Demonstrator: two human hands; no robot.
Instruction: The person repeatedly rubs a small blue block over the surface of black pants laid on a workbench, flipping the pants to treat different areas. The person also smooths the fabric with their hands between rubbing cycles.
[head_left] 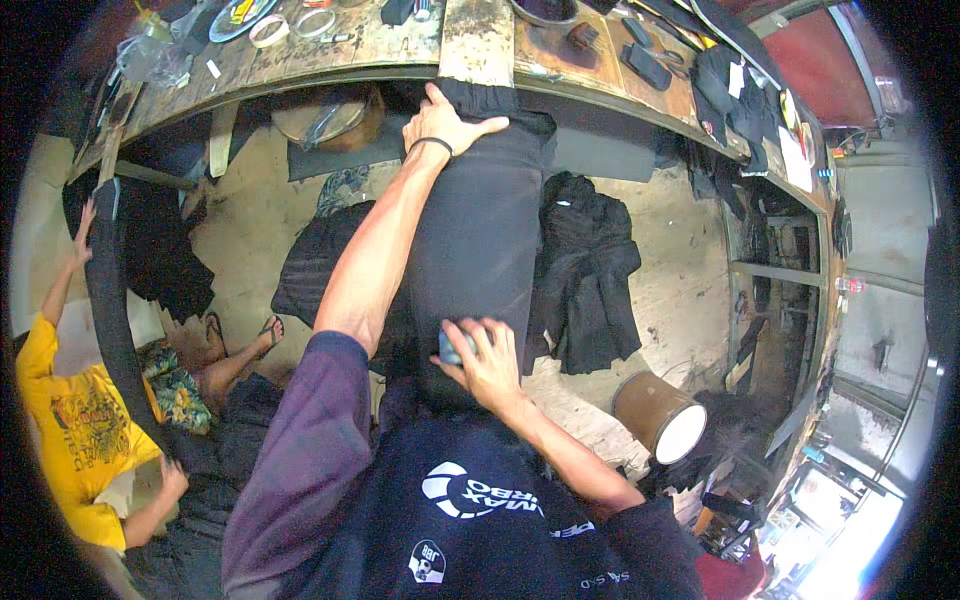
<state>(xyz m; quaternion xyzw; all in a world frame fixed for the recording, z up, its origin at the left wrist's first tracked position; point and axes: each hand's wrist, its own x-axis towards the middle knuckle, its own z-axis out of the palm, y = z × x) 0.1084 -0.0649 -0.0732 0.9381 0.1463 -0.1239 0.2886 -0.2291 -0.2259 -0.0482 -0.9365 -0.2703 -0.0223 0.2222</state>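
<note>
While spreading the left hand (445, 130) open across the upper end of the black garment (475, 220) at twelve o'clock, with the thumb splayed toward three, curling the right hand (492, 368) partly closed around a small blue-grey block (455, 347) just toward six. Not showing whether pinching any cloth under the left fingers. Lying lengthwise from twelve to six, seemingly over a pale wooden board (478, 45). Probably handling as light, soft and limp, borrowing stiffness from the support, and wrinkling or sliding rather than breaking. Probably offering the surest hold at the gathered band (482, 98) at twelve o'clock. Seeming firm in the block's case, and probably suiting a fingertip grip along the sides.
</note>
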